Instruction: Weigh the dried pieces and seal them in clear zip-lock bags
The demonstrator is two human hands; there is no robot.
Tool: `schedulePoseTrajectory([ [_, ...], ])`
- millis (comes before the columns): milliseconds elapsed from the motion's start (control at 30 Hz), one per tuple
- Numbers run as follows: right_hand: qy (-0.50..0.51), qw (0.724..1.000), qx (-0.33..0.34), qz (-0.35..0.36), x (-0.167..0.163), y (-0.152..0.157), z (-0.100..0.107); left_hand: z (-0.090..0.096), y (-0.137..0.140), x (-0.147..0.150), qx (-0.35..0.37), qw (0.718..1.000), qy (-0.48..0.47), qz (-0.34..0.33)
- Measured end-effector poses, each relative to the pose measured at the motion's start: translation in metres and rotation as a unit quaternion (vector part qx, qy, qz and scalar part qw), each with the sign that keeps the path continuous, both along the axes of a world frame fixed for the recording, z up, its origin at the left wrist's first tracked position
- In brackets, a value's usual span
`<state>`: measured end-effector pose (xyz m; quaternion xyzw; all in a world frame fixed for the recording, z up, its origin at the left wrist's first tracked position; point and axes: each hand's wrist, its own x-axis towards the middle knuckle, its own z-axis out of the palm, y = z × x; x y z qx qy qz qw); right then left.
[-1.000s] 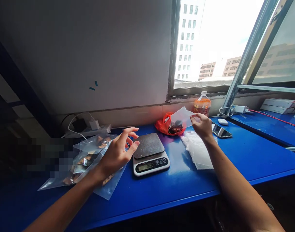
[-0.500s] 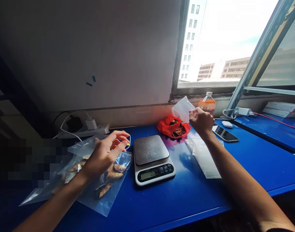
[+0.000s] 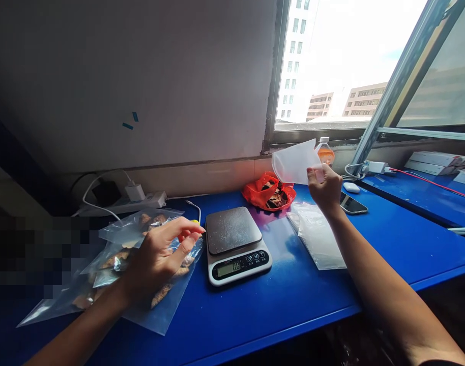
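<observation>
My right hand [image 3: 325, 189] is raised over the right side of the table, its fingers closed on the edge of a translucent plastic bag [image 3: 293, 161]. The bag stands out to the left, looking flat and unfilled. My left hand [image 3: 167, 249] hovers just left of a kitchen scale [image 3: 234, 231], fingers curved and apart from the thumb, with nothing visible between them. The scale's plate is bare and its display reads 0.0. Below my left hand lie clear bags [image 3: 148, 317] holding brown, dried-looking pieces. Below my right hand is a stack of clear bags [image 3: 324, 249].
A red plastic bag [image 3: 251, 194] with dark dried pieces sits behind the scale. An orange drink bottle [image 3: 325, 153], a phone [image 3: 354, 204] and a white earbud case [image 3: 351, 187] are at the right. A power strip [image 3: 154, 200] with a charger stands back left. Another person's hand shows at the far right edge.
My right hand has moved slightly right, and the bag in it has swung up and opened out wider. The fingers of my left hand have shifted off the white cable. The view has moved slightly.
</observation>
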<state>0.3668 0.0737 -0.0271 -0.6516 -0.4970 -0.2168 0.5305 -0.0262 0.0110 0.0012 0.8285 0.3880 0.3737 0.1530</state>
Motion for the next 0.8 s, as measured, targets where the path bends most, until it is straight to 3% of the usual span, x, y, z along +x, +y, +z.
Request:
schedulePoseTrajectory([
  [167, 0.069, 0.993, 0.096, 0.028, -0.016, -0.008, 0.005, -0.007, -0.003, -0.002, 0.058, 0.998, 0.014, -0.033],
  [233, 0.107, 0.981, 0.154, 0.041, -0.036, -0.014, 0.006, -0.01, -0.005, 0.0, 0.073, 0.995, 0.031, -0.066],
  [300, 0.107, 0.973, 0.179, 0.098, -0.066, -0.025, 0.005, -0.012, -0.008, 0.002, 0.066, 0.993, 0.036, -0.089],
  [400, 0.052, 0.954, 0.138, 0.261, -0.116, -0.052, -0.001, -0.014, -0.01, 0.005, 0.007, 0.997, -0.008, -0.074],
  [467, 0.042, 0.927, 0.112, 0.356, -0.144, -0.073, -0.006, -0.014, -0.009, 0.005, -0.065, 0.993, -0.084, -0.054],
  [567, 0.051, 0.873, 0.059, 0.482, -0.169, -0.096, -0.012, -0.011, -0.005, 0.004, -0.175, 0.953, -0.241, -0.053],
  [667, 0.097, 0.83, -0.041, 0.547, -0.177, -0.101, -0.013, -0.005, 0.0, 0.003, -0.218, 0.906, -0.362, -0.029],
  [800, 0.224, 0.79, -0.097, 0.562, -0.174, -0.092, -0.007, 0.002, 0.009, 0.0, -0.21, 0.897, -0.389, 0.005],
])
